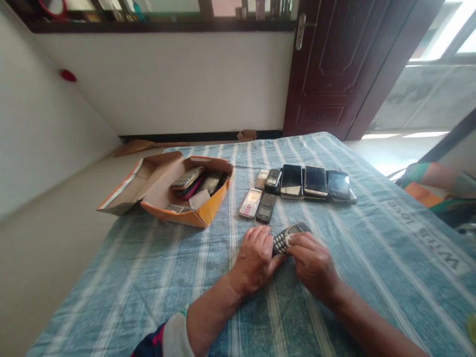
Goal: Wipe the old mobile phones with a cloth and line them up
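A small dark keypad phone is held between both my hands, just above the striped blue cloth. My left hand curls around its lower end. My right hand pinches its right side with thumb and fingers. Just beyond lie a pink keypad phone and a black keypad phone. Behind those, a row holds two small phones and three larger smartphones, all face up.
An open orange cardboard box with several more phones stands at the left on the cloth. A dark wooden door and a white wall are behind. Colourful fabric lies off the right edge.
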Tool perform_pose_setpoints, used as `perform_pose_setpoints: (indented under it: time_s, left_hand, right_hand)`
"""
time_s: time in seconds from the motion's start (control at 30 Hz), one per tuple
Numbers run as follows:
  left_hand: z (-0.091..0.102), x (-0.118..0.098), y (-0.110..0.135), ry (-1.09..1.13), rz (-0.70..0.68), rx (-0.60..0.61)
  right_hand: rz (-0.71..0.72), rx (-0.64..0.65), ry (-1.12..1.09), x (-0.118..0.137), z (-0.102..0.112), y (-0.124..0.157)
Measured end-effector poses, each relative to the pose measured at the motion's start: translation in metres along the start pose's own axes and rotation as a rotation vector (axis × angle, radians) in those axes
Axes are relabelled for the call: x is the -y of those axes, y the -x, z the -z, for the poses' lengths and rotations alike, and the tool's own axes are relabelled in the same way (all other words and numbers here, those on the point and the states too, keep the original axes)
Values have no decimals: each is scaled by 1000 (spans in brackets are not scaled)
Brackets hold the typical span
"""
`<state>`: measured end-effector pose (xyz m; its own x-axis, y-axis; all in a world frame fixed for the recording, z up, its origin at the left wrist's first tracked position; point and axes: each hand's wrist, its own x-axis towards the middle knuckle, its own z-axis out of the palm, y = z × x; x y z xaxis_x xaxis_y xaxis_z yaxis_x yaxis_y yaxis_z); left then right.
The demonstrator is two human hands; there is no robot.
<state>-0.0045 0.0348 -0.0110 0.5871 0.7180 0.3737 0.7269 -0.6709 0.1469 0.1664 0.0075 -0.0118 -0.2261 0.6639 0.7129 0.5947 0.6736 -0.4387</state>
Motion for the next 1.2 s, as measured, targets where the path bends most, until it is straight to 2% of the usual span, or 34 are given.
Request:
perform_pose_setpoints:
  time_s: [0.27, 0.6, 0.77, 0.97, 1.2]
  left_hand:
    - [-1, 2, 2, -6, -16, -19]
    - [-2, 0, 2, 1, 9, -7]
    - [0, -2, 2, 17, 33, 24]
    - [-3, -1, 2, -1, 14, -5]
    - [-5, -1, 4, -3, 11, -67]
  right_hand:
    - [56, 35, -71, 6, -10, 0]
    - [-3, -40, 103, -27, 7, -2]
    - [-48, -67, 165, -34, 7, -5]
    - [-72, -21, 132, -25, -5, -9]
    - [-13, 21, -6, -3, -19, -10]
